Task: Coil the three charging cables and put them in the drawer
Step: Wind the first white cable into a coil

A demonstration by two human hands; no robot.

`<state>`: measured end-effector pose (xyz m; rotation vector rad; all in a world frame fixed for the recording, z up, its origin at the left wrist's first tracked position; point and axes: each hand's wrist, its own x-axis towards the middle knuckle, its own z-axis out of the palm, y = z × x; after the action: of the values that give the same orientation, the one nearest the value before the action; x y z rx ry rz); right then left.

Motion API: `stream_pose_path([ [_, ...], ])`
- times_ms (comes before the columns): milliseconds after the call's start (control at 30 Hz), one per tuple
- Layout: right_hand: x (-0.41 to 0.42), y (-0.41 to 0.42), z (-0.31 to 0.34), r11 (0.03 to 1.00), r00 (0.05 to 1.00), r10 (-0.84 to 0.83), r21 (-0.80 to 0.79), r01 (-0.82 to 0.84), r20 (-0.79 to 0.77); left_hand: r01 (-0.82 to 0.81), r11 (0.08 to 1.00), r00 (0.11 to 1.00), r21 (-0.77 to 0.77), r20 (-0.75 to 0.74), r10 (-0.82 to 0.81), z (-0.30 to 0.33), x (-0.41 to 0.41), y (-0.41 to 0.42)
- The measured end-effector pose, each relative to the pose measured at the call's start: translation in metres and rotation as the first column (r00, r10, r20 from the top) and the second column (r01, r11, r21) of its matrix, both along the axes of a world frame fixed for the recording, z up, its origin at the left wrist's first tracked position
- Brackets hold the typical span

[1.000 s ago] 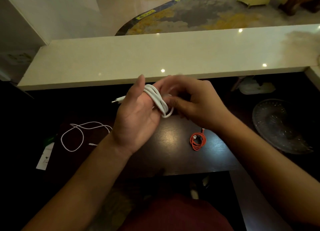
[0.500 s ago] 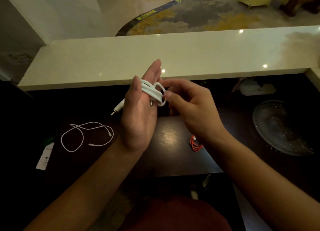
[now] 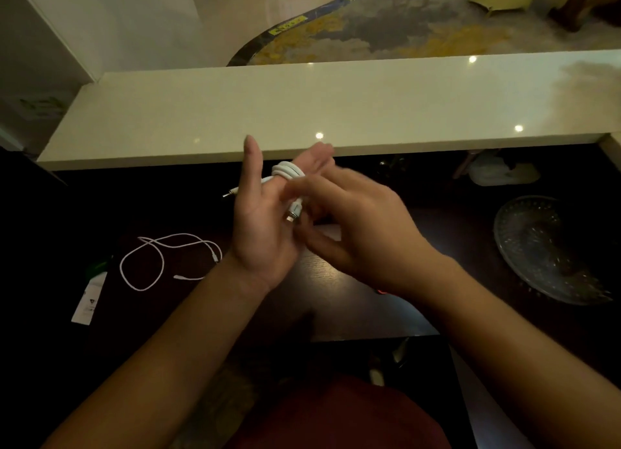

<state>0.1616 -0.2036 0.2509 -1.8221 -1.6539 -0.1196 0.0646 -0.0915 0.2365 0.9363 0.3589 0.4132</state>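
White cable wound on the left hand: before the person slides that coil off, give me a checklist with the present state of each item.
1. Thick white cable looped round the left hand fingers: ok.
2. USB plug end under control of the right hand: cannot tell, the fingers there are blurred.
3. Other plug end tucked in: not ok, it sticks out past the left hand.
4. Thin white cable coiled: not ok, it lies loose on the dark table.
5. Orange cable coiled: cannot tell, only a sliver shows under the right wrist.
6. Drawer open: cannot tell, none in view.
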Motion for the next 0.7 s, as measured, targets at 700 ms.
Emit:
stream_pose_path([
  [700, 0.012, -0.023, -0.038, 0.983, 0.909, 0.169, 0.133, -0.127, -0.382, -0.121, 0.930, 0.942, -0.346, 0.257, 0.218, 0.014, 0.003, 0.007],
])
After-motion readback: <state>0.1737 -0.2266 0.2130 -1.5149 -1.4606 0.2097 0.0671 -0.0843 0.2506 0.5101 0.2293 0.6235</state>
